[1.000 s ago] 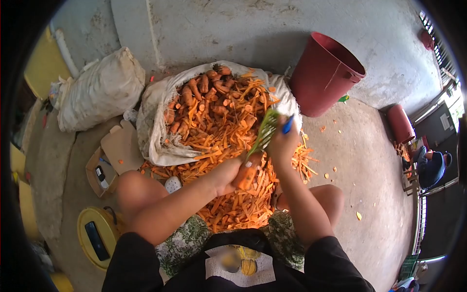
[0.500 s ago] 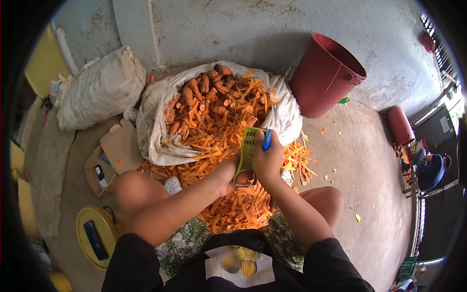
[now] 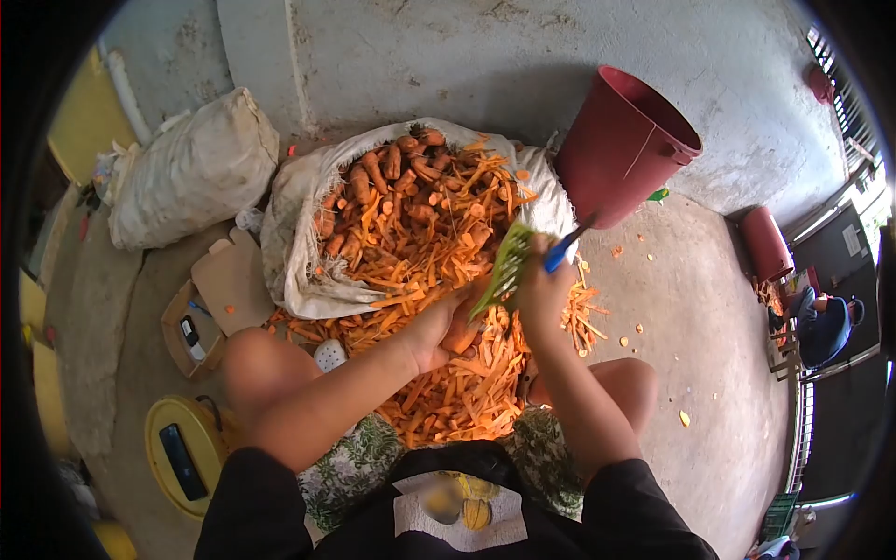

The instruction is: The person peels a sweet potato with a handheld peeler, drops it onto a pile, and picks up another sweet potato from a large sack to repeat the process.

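Note:
My left hand (image 3: 437, 334) is wrapped round a carrot (image 3: 460, 334) above a pile of orange carrot strips (image 3: 457, 411). In my right hand (image 3: 544, 291) is a green slotted peeler (image 3: 509, 266), tilted just above the carrot and apart from its lower part. The same hand also holds a blue-handled knife (image 3: 560, 254), its blurred blade pointing up and right. Beyond my hands, an open white sack (image 3: 289, 252) holds whole carrots and many cut strips.
A red bucket (image 3: 621, 149) stands behind the sack, right. At left are a full white sack (image 3: 201, 168), an open cardboard box (image 3: 229, 289) and a yellow lid (image 3: 168, 467) bearing a phone (image 3: 183, 459). Another person (image 3: 823, 327) sits far right.
My right hand has moved slightly right with the peeler, which has tilted and come up off the carrot. The knife's blade now shows, pointing up and right.

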`<state>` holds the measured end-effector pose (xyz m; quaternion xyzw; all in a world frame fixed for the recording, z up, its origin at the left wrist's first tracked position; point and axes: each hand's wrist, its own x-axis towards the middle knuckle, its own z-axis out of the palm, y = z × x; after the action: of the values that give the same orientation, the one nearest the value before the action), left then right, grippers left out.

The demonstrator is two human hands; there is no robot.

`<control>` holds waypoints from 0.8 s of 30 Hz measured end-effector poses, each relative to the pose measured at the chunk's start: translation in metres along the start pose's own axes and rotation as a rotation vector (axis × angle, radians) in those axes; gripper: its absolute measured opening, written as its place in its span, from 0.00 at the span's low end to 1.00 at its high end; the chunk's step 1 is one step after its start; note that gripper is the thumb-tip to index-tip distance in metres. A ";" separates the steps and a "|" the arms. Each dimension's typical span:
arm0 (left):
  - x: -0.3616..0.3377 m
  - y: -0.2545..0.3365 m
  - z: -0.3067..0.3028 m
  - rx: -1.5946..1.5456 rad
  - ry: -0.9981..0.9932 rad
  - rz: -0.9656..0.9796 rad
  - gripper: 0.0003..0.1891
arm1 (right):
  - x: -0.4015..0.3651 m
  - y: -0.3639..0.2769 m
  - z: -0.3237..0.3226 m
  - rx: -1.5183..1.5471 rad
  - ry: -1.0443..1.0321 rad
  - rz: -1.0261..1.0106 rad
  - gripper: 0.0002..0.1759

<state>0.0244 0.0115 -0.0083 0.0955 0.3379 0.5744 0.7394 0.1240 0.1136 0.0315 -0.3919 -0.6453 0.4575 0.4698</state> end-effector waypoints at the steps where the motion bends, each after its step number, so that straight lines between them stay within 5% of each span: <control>1: 0.000 -0.002 0.000 -0.033 0.016 0.012 0.14 | -0.014 -0.007 0.011 0.081 -0.022 -0.021 0.15; 6: 0.005 -0.013 0.006 -0.164 0.151 0.017 0.15 | -0.019 0.015 0.015 -0.240 -0.023 -0.155 0.14; 11: -0.007 -0.016 0.004 -0.019 -0.245 -0.030 0.18 | 0.044 0.015 -0.014 -0.114 0.277 0.018 0.15; 12: -0.010 -0.015 0.011 -0.017 -0.247 -0.028 0.18 | 0.062 0.030 -0.026 -0.294 0.378 -0.030 0.15; 14: -0.014 -0.011 0.022 0.019 -0.025 -0.124 0.18 | 0.067 0.025 -0.032 -0.037 0.363 0.010 0.16; 18: -0.005 -0.004 0.011 -0.069 0.108 0.041 0.17 | 0.007 -0.018 -0.003 0.173 0.083 0.122 0.13; 20: -0.002 -0.004 0.004 -0.177 0.114 0.073 0.17 | -0.014 -0.003 0.010 0.001 -0.029 -0.011 0.15; 22: 0.000 -0.007 -0.012 -0.118 -0.087 0.056 0.17 | -0.028 0.002 0.016 -0.248 -0.036 -0.211 0.12; 24: 0.005 -0.014 -0.003 -0.102 0.020 0.039 0.15 | -0.025 0.003 0.017 -0.255 -0.016 -0.214 0.12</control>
<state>0.0339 0.0104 -0.0202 0.0582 0.3137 0.6060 0.7287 0.1138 0.0869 0.0196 -0.3738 -0.7400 0.3224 0.4569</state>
